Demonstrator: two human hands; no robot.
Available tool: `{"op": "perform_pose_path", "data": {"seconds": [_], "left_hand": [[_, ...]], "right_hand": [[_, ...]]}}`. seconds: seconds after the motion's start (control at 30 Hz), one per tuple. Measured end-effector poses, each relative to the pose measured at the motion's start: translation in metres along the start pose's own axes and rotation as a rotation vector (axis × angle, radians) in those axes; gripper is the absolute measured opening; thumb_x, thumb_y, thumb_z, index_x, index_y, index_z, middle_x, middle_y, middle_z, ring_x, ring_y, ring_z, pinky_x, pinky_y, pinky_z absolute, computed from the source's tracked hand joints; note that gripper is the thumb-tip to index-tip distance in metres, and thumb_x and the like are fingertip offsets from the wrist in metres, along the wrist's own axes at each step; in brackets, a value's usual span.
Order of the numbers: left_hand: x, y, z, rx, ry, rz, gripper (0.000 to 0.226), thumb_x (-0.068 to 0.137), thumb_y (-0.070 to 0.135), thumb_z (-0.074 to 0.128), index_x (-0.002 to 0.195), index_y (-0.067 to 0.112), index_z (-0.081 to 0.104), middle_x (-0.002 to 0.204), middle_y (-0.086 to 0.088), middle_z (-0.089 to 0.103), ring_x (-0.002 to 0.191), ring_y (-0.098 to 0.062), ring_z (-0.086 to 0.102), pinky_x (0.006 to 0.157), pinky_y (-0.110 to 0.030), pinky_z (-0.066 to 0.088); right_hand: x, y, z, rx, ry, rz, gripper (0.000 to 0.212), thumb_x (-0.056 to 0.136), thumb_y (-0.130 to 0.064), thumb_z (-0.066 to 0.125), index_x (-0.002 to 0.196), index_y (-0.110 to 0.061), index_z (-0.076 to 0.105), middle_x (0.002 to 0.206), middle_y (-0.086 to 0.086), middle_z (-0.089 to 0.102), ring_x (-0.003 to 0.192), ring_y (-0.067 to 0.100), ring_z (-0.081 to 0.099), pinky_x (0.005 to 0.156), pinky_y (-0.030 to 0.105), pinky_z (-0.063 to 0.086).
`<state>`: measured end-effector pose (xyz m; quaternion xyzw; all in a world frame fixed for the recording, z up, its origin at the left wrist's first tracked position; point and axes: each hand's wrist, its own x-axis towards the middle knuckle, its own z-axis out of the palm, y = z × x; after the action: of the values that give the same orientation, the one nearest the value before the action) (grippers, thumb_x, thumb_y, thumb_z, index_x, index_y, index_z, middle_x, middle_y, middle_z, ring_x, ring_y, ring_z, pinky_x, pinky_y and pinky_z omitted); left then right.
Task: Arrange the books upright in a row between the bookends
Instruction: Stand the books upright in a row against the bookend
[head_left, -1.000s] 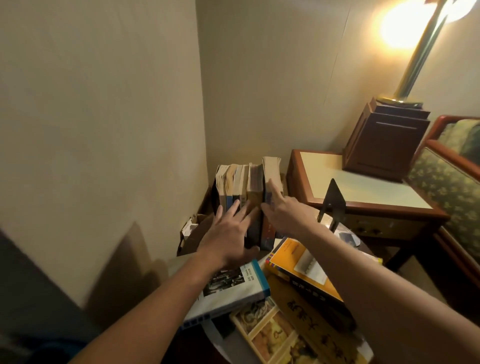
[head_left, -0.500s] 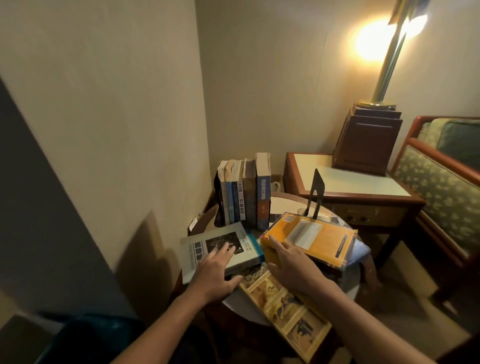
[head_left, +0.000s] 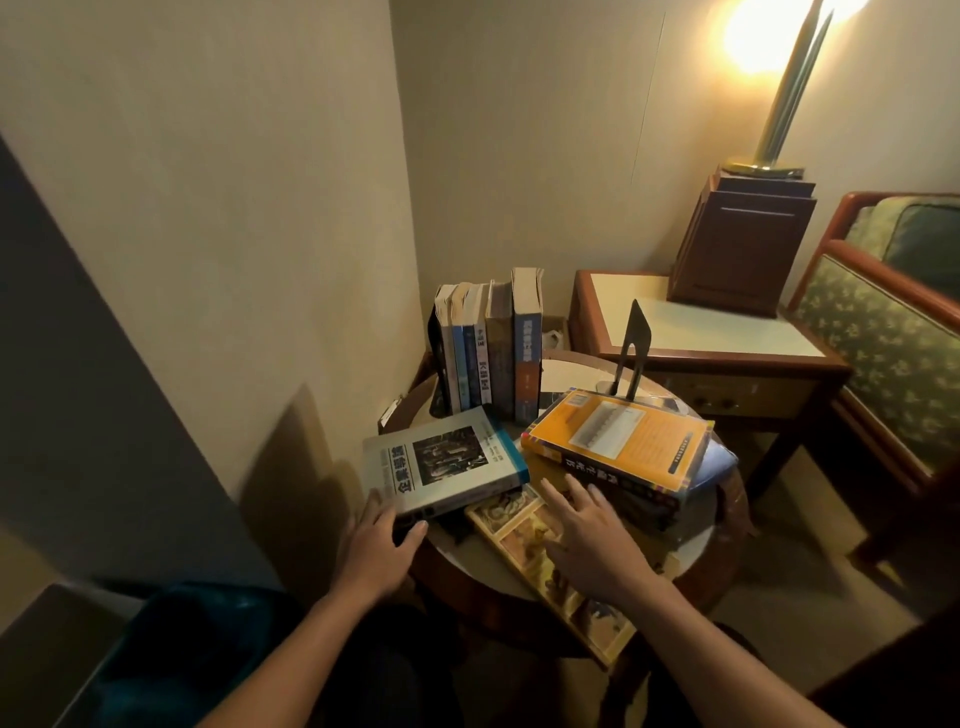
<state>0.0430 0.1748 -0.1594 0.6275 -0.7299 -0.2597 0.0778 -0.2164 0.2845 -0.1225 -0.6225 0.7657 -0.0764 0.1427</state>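
Note:
Several books (head_left: 491, 353) stand upright in a row at the back of the round table (head_left: 685, 551), against a dark bookend (head_left: 434, 358) on their left. A second black bookend (head_left: 631, 348) stands apart to the right. A grey-and-blue book (head_left: 441, 462) lies flat near the front left; my left hand (head_left: 376, 551) grips its near edge. An orange book (head_left: 618, 441) lies on a stack at the right. My right hand (head_left: 587, 535) hovers, fingers spread, over a long picture book (head_left: 524, 540) just in front of that stack.
A wall runs close along the left. A wooden side table (head_left: 711, 332) with a lamp base (head_left: 743, 244) stands behind the round table. A patterned armchair (head_left: 883, 332) is at the right. A blue object (head_left: 192, 660) sits low at the left.
Both hands drew back from the upright row to the flat books. My left hand slid off the grey book's cover to its near edge; my right hand came off the orange book's corner.

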Motion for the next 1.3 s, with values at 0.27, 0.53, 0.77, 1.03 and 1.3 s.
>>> {"op": "perform_pose_path", "data": {"seconds": [0.27, 0.53, 0.77, 1.03, 1.3], "left_hand": [[0.008, 0.013, 0.006, 0.140, 0.056, 0.013, 0.070, 0.098, 0.064, 0.032, 0.158, 0.031, 0.017, 0.168, -0.003, 0.003, 0.153, -0.035, 0.002, 0.122, -0.053, -0.001], [0.022, 0.047, 0.025, 0.311, 0.017, 0.258, 0.078, 0.095, 0.071, 0.024, 0.159, 0.030, 0.005, 0.168, 0.000, -0.001, 0.154, -0.031, 0.000, 0.123, -0.055, -0.002], [0.025, 0.045, 0.020, 0.364, -0.065, 0.281, 0.082, 0.093, 0.074, 0.024, 0.158, 0.034, -0.005, 0.167, 0.006, -0.009, 0.154, -0.029, -0.006, 0.122, -0.056, -0.004], [0.025, 0.043, 0.019, 0.367, -0.075, 0.284, 0.082, 0.093, 0.074, 0.025, 0.158, 0.035, -0.006, 0.167, 0.007, -0.009, 0.154, -0.027, -0.005, 0.123, -0.054, -0.004], [0.025, 0.050, 0.012, 0.321, -0.120, 0.272, 0.078, 0.095, 0.071, 0.027, 0.159, 0.034, 0.001, 0.168, 0.005, -0.003, 0.154, -0.029, -0.003, 0.122, -0.056, -0.004]], "right_hand": [[0.006, 0.056, -0.033, -0.066, 0.259, 0.237, 0.066, 0.099, -0.051, 0.044, 0.157, -0.027, 0.024, 0.164, 0.014, 0.022, 0.150, 0.041, 0.016, 0.121, 0.058, 0.015], [-0.002, 0.098, -0.037, 0.233, 0.234, 0.454, 0.061, 0.097, -0.054, 0.050, 0.151, -0.028, 0.039, 0.160, 0.012, 0.025, 0.141, 0.041, 0.031, 0.108, 0.059, 0.041], [0.011, 0.100, -0.049, 0.653, 0.285, 0.596, 0.064, 0.086, -0.038, 0.076, 0.142, -0.030, 0.046, 0.134, 0.015, 0.045, 0.106, 0.026, 0.054, 0.079, 0.039, 0.059], [0.033, 0.090, -0.068, 1.018, 0.287, 0.627, 0.074, 0.088, -0.017, 0.074, 0.151, -0.030, 0.036, 0.128, 0.018, 0.054, 0.093, 0.030, 0.066, 0.070, 0.043, 0.061], [0.035, 0.079, -0.078, 1.283, 0.362, 0.561, 0.054, 0.099, -0.002, 0.053, 0.148, -0.023, 0.046, 0.151, 0.017, 0.039, 0.120, 0.035, 0.056, 0.063, 0.036, 0.063]]}}
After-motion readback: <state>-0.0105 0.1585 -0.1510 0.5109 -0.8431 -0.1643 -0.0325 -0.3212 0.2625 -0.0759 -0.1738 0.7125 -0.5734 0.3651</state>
